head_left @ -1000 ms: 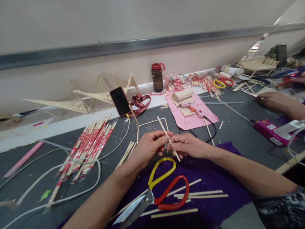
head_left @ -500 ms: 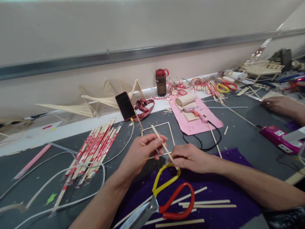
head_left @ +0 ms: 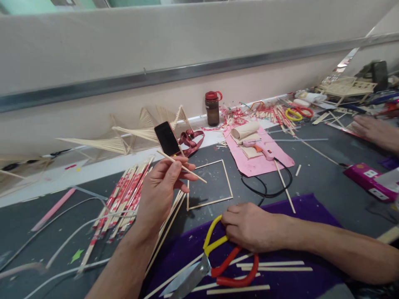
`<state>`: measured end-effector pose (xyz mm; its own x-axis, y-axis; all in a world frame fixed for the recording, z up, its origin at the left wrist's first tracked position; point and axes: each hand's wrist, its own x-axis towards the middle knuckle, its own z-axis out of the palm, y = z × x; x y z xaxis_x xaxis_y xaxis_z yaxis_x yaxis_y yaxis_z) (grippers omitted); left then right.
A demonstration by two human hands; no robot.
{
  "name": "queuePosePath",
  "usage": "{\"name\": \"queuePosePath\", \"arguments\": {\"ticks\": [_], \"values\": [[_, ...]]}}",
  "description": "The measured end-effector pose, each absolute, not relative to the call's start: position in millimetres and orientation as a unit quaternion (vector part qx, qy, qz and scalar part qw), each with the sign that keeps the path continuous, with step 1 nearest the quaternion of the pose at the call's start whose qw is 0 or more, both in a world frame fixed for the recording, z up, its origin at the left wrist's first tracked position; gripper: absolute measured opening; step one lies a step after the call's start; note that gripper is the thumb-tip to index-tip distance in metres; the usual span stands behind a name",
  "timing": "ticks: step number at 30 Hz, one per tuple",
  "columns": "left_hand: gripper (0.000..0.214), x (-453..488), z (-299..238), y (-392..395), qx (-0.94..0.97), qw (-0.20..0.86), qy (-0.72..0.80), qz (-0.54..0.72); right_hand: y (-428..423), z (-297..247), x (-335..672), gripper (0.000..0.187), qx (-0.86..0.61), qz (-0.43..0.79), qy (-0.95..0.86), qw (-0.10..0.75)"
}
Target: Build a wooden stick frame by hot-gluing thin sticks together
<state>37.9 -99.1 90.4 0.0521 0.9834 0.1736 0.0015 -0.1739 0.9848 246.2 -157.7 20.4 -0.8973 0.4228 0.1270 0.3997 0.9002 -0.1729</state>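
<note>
My left hand [head_left: 162, 187] is raised above the dark table [head_left: 314, 174] and pinches a thin wooden stick [head_left: 182, 167] that points to the right. Just right of it a square frame of sticks [head_left: 209, 183] lies flat. My right hand [head_left: 249, 226] rests on the handles of the big scissors [head_left: 215, 259], one handle yellow and one red, with its fingers curled over them. The scissors lie on a purple cloth [head_left: 286, 232] with several loose cut sticks [head_left: 274, 265] around them.
Wrapped red-and-white chopsticks [head_left: 124, 199] and white cables [head_left: 62, 232] lie at left. A phone [head_left: 166, 138] leans on stick models at the back. A pink mat [head_left: 258, 153] holds a glue gun [head_left: 257, 146], beside a brown bottle [head_left: 213, 108]. Another person's hand [head_left: 374, 128] rests at far right.
My hands have come apart. The left hand lifted the stick up and to the left; the right hand let go of it and dropped onto the scissors' handles.
</note>
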Motion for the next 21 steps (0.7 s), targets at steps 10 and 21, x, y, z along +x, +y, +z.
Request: {"name": "queuePosePath", "arguments": {"ticks": [10, 21], "values": [[0.027, 36.5, 83.5, -95.7, 0.544, 0.512, 0.472, 0.467, -147.3, 24.3, 260.1, 0.019, -0.219, 0.197, -0.945, 0.143], [0.026, 60.9, 65.0, -110.7, 0.542, 0.588, 0.454, 0.392, -124.1, 16.0, 265.1, 0.024, -0.407, 0.434, -0.732, 0.332]]}}
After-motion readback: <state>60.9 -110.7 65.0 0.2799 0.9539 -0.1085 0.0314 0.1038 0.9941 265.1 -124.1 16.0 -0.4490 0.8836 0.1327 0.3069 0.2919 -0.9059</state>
